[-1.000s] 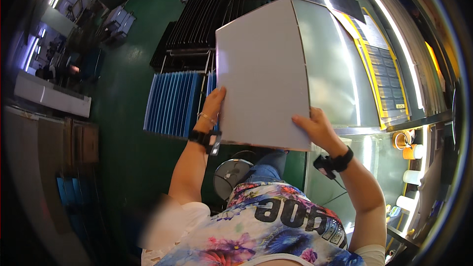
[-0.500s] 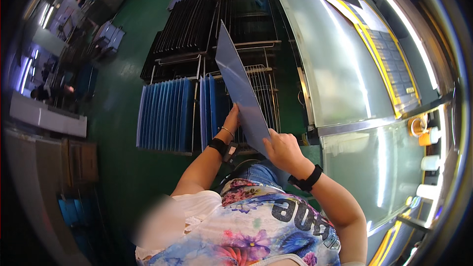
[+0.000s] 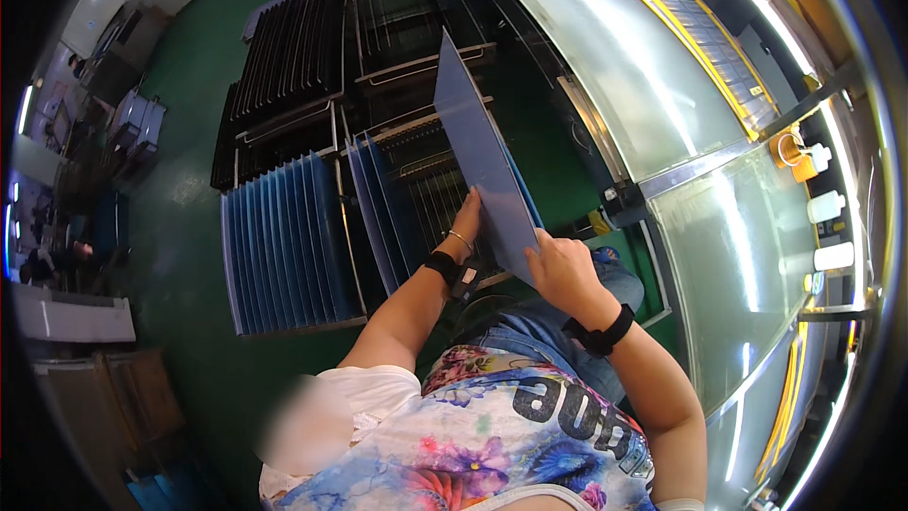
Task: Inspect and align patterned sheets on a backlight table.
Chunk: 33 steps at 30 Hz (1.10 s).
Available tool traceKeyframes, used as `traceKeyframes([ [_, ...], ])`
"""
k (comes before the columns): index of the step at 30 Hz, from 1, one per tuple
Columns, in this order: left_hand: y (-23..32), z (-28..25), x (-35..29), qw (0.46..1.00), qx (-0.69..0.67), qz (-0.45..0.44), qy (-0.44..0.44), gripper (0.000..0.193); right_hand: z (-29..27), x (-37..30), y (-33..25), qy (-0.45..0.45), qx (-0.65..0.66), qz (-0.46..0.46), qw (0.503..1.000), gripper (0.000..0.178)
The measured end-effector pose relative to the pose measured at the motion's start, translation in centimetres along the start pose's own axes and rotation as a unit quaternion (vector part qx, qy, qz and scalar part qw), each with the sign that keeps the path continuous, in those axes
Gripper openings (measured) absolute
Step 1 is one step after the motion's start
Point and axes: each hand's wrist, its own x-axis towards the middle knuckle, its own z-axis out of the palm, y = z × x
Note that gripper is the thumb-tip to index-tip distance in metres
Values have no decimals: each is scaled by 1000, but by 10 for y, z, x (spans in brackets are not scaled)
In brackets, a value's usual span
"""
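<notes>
A thin, flat blue-grey panel point(image 3: 484, 156) stands on edge between my hands, tilted, with its far corner pointing up and away. My left hand point(image 3: 465, 220) is closed on the panel's left edge, its fingertips partly hidden. My right hand point(image 3: 567, 273) grips the near end, thumb on the face that shows and fingers round the edge. A strip of brighter blue shows along the panel's right side; whether it is a second sheet I cannot tell. Just left of my left hand, a few blue panels point(image 3: 386, 218) stand upright in a wire rack point(image 3: 487, 279).
Further left, a rack holds several upright blue panels point(image 3: 284, 241). Behind it stand racks of dark panels point(image 3: 288, 61). On the right runs a long glass-topped bench point(image 3: 724, 274) with a yellow-edged frame point(image 3: 695, 47), white containers point(image 3: 832, 255) and an orange tape roll point(image 3: 785, 149).
My view and body have turned, so the racks sit further left and the bench shows more. Both hands still hold the panel, which has shifted slightly right.
</notes>
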Motion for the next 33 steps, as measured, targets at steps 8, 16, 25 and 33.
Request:
traceKeyframes([
  [8, -15, -4, 6, 999, -10, -31, -16, 64, 5, 17, -4, -41, -18, 29, 999, 23],
  [16, -20, 11, 3, 996, 63, -53, 35, 80, 4, 34, 1, -64, -15, 73, 995, 23],
  [25, -32, 0, 16, 997, 59, -46, 12, 77, 6, 42, -2, -65, -41, 39, 996, 20],
  [33, -35, -3, 17, 998, 24, -56, 5, 71, 4, 47, -6, -75, -48, 32, 996, 16],
])
